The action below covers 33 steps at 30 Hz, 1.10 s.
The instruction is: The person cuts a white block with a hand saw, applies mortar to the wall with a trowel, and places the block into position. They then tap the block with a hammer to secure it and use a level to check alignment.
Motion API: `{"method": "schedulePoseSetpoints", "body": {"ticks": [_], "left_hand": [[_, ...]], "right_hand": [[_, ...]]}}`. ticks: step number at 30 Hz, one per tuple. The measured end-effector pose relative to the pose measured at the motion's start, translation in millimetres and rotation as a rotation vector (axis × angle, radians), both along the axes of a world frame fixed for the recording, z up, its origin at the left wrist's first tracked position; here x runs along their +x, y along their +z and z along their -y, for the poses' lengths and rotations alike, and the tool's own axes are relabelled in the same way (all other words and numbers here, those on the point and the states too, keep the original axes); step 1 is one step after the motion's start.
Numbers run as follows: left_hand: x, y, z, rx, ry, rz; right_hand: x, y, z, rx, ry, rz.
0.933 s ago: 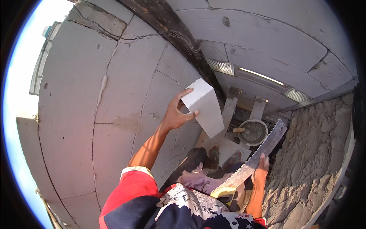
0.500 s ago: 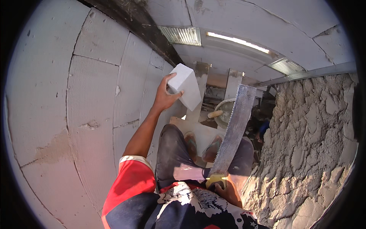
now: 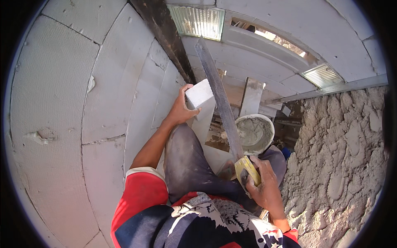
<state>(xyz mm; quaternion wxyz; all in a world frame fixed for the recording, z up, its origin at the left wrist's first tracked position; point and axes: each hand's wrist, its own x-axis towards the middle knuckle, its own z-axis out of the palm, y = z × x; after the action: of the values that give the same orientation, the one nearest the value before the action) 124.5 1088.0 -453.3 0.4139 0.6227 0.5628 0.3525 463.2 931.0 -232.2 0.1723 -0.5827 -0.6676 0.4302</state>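
Note:
My left hand (image 3: 181,106) grips a small white block (image 3: 199,93), fingers and thumb around its sides, just above my left knee. In my right hand (image 3: 264,182) is a hand saw (image 3: 223,103), held by its yellow handle near my lap. Its long grey blade points up and away, tip toward the wall. The blade passes close to the right side of the block; whether they touch I cannot tell. Beyond my right knee stands a white bucket (image 3: 271,134) of wet grey mortar, partly behind the blade.
A wall of large pale blocks (image 3: 62,82) rises on my left, with a dark post (image 3: 165,37) in the corner. Rough grey mortar (image 3: 331,165) covers the surface at right. Glass blocks (image 3: 198,21) and a slot opening (image 3: 273,35) sit in the far wall. Boards (image 3: 251,97) lean beyond the bucket.
My right hand has lifted the saw up from my lap, and its blade has swung left toward the block. The block has turned in my left hand. My view has shifted, showing more of the bucket.

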Motion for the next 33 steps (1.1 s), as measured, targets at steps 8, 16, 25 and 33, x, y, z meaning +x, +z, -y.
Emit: {"method": "schedulePoseSetpoints", "body": {"ticks": [8,16,25,33], "left_hand": [[-6,-5,8,-0.091,0.047,0.110],[38,-14,-5,-0.182,0.830,0.430],[51,-6,-4,-0.072,0.735,0.238],[50,-14,7,-0.047,0.767,0.220]], "right_hand": [[-5,-44,8,-0.091,-0.238,-0.329],[-25,-73,31,0.080,-0.073,-0.250],[-40,-50,44,0.035,-0.092,-0.213],[-43,-31,55,0.029,-0.113,-0.190]]}}
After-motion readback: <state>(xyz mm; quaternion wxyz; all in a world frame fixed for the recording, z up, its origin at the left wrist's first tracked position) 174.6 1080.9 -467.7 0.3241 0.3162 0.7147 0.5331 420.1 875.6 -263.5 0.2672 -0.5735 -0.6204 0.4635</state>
